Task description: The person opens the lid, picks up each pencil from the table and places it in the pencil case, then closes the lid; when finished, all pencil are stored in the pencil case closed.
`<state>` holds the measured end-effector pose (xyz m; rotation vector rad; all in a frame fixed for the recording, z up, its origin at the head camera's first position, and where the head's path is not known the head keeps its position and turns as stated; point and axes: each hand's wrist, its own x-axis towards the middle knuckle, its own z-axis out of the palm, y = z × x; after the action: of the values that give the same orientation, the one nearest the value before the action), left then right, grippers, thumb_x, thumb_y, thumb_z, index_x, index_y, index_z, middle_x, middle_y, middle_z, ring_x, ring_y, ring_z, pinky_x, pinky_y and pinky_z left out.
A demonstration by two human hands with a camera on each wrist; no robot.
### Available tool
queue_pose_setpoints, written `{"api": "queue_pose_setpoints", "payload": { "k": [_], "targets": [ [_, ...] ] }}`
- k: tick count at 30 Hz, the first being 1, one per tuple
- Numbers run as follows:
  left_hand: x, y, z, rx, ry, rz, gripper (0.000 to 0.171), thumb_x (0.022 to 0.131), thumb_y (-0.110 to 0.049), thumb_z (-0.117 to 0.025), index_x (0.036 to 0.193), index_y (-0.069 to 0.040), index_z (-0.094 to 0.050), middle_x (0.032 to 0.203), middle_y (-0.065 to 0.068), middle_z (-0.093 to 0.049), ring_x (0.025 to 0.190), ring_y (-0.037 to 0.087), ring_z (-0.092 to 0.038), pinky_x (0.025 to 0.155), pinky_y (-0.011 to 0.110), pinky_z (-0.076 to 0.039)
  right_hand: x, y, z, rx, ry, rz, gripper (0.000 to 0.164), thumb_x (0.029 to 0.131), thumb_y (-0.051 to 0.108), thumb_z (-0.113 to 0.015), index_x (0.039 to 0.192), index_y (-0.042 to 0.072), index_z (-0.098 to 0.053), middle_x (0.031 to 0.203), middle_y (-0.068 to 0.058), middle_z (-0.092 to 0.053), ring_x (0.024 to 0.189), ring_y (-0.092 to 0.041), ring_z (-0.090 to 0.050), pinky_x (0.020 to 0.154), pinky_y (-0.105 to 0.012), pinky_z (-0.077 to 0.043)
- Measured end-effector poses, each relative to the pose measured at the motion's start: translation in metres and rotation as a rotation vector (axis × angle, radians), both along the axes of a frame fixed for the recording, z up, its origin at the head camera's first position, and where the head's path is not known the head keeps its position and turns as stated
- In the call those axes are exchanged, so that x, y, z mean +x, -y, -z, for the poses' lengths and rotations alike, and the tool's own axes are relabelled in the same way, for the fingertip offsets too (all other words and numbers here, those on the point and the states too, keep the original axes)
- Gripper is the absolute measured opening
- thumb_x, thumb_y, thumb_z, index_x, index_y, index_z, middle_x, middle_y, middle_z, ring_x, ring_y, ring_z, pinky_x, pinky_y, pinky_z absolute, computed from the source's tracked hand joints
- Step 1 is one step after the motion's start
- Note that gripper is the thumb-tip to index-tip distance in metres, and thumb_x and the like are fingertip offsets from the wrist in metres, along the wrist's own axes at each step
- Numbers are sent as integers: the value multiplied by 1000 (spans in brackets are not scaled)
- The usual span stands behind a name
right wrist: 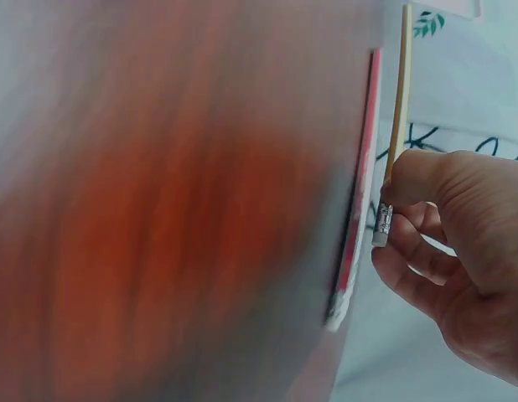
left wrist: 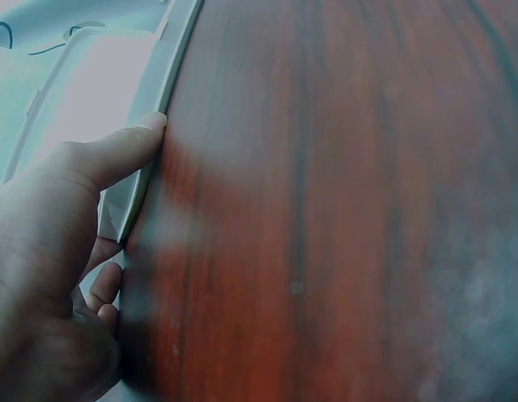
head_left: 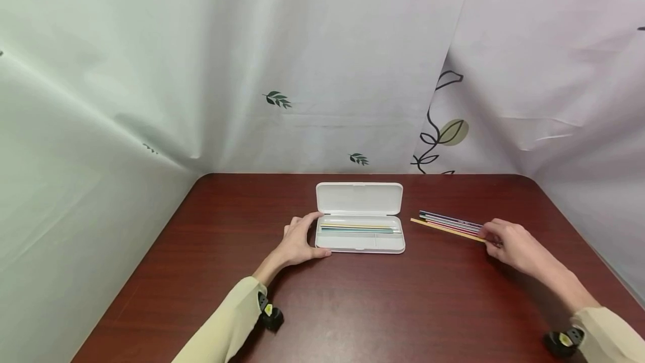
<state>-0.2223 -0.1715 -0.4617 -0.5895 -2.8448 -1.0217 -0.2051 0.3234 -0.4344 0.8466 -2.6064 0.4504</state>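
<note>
A white pencil case (head_left: 347, 243) lies with its lid (head_left: 359, 198) raised and several pencils (head_left: 355, 229) inside its tray. My left hand (head_left: 296, 244) grips the case's left end, thumb at the front edge and index finger near the hinge. In the left wrist view the thumb presses the case's edge (left wrist: 180, 54). To the right, my right hand (head_left: 516, 245) pinches a yellow pencil (right wrist: 402, 84) near its eraser end. In the right wrist view this pencil is raised off the table. Beside it lie several other pencils (head_left: 448, 219), including a red one (right wrist: 362, 167).
The brown wooden table (head_left: 383, 307) has rounded far corners. White patterned fabric (head_left: 327, 71) hangs behind it and on both sides.
</note>
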Motion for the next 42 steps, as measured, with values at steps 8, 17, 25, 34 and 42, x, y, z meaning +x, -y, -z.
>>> {"api": "queue_pose_setpoints", "payload": {
  "k": [8,17,25,34,42],
  "targets": [
    [-1,0,-2,3,-2,3,92,68,-34,-91,145,-13,-47,130,7,-59,111,25,-45,92,46,-30,-9,29,-10,-21,-18,-91,31,64,-9,-76,83,13,-64,79,8,-53,67,-5,-45,56,-30,-40],
    [-1,1,0,-4,16,7,92,69,-35,-91,146,-13,-47,134,7,-58,113,27,-44,93,47,-29,-19,79,-17,-54,9,-190,31,67,-12,-75,85,12,-67,81,10,-55,68,-5,-49,57,-28,-44],
    [1,3,1,-10,10,-4,91,69,-34,-91,146,-14,-47,133,6,-57,113,27,-44,93,48,-28,-31,123,-23,-2,92,-196,25,72,-10,-73,84,12,-68,79,6,-55,70,-10,-51,62,-31,-47],
    [3,1,3,-3,-7,-3,91,68,-35,-92,144,-12,-48,128,7,-60,110,26,-45,91,47,-30,-39,153,-23,41,149,-216,20,77,-7,-74,85,11,-67,82,5,-56,72,-12,-50,63,-30,-45],
    [2,0,1,4,-20,-2,91,67,-36,-92,144,-12,-49,131,7,-60,110,26,-46,91,47,-30,-44,166,-22,61,182,-240,18,78,-7,-71,85,9,-68,83,3,-58,72,-12,-52,63,-29,-47]
  ]
}}
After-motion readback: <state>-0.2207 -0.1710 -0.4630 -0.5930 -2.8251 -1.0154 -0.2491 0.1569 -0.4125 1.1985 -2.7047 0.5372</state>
